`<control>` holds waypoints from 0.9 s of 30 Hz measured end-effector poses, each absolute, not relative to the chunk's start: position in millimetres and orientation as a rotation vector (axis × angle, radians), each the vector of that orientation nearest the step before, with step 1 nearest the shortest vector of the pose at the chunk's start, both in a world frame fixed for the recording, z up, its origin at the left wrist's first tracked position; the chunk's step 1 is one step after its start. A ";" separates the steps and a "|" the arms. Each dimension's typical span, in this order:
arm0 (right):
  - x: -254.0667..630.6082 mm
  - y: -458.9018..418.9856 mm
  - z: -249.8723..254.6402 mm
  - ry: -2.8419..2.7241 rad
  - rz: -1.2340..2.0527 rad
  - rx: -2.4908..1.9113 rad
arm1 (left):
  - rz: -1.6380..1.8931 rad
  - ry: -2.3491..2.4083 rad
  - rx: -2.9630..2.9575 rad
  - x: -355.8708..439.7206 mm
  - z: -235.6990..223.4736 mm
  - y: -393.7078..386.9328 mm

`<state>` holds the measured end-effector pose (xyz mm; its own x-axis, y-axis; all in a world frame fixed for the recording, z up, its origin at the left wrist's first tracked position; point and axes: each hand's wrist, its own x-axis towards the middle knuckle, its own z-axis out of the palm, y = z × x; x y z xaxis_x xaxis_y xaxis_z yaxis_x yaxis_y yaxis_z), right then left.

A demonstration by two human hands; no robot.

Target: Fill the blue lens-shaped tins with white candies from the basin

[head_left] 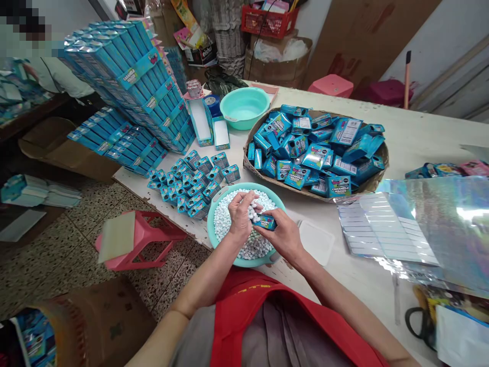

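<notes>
My right hand (286,234) grips a small blue candy box (265,222), tilted on its side over a turquoise basin (211,239). Small white candies (225,216) fill much of that basin. Cupped beside the box's end, my left hand (241,214) has several white candies (252,211) in its curled fingers. Left of the basin, many small blue boxes (196,189) stand grouped on the table. Behind the basin, a cut-down cardboard box (250,176) is heaped with blue candy boxes (317,155).
Tall stacks of blue display boxes (141,76) rise at the back left. A second turquoise basin (244,104) sits behind. Shiny plastic sheets (439,219) and scissors (418,321) lie at the right. A pink stool (137,239) stands left; a person's sleeve (69,76) shows beyond.
</notes>
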<state>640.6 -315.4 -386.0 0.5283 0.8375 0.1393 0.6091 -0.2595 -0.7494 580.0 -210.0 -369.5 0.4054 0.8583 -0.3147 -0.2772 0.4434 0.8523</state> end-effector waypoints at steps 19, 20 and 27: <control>646.8 -314.3 -380.1 -1.141 0.357 -1.901 | 0.865 0.875 0.926 586.4 -361.1 -213.7; 646.9 -314.1 -380.4 -1.135 0.358 -1.895 | 0.863 0.885 0.924 586.8 -360.6 -214.2; 647.0 -315.7 -373.5 -1.092 0.369 -1.839 | 0.887 0.837 0.920 586.6 -347.2 -219.8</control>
<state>647.0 -315.7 -373.5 0.5589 0.8071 0.1902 0.5267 -0.1684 -0.8332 586.6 -219.8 -347.2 0.3900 0.8959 -0.2127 -0.2642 0.3301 0.9062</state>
